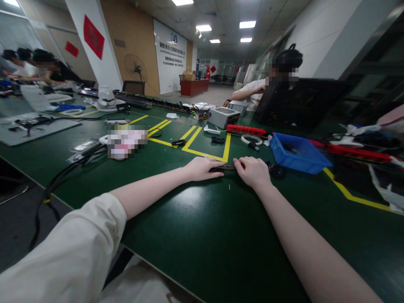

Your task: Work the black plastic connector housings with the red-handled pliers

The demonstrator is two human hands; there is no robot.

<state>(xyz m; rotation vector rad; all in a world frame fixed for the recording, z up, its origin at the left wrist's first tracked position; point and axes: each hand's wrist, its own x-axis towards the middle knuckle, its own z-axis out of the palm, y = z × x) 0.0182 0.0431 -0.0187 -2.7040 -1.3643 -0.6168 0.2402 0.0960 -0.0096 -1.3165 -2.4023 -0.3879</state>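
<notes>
My left hand (202, 169) rests low over the green table (189, 227), its thumb and fingers closed around a small black part (217, 169). Opposite it, my right hand (254, 171) is curled in a grip. A thin, greyish pointed tool (229, 167) reaches from the right fingers to the black part; its kind is too small to make out. Just right of my right hand lies a coiled black cable (276, 170). Below the hands a tiny white sliver (229, 187) lies on the table.
A blue plastic bin (299, 153) stands to the right. Beyond the hands are small black connectors (217, 139), a white cable (251, 139), a red strip (246, 129) and a power supply (224, 117). Black cables (63, 172) hang over the left edge. A person (252, 92) sits opposite.
</notes>
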